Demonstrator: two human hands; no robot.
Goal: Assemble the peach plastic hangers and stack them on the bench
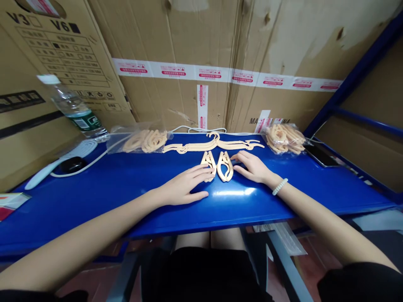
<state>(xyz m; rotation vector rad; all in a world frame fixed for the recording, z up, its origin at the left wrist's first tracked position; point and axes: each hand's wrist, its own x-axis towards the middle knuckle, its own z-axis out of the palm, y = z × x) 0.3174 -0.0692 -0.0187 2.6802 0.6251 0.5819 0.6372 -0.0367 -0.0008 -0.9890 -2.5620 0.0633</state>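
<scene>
Two folded beige plastic hangers lie side by side in front of me, a left folded hanger [206, 158] and a right folded hanger [228, 175]. My left hand [184, 185] rests palm down with its fingers spread, the fingertips lying over the left one. My right hand [253, 167] is beside the right one, fingers loosely bent and thumb apart, its fingertips close to the hanger's edge; whether they touch cannot be made out. Behind them, unfolded beige hangers [201, 147] lie stacked together with their hooks pointing away from me.
Clear bags of folded hangers sit on the blue table [126, 201]: a left bag [154, 140] and a right bag [280, 138]. At left are a water bottle [85, 119], a light-blue brush [47, 170] and a black mouse-like object [73, 165]. A phone [323, 156] lies right. Cardboard [176, 37] walls the back.
</scene>
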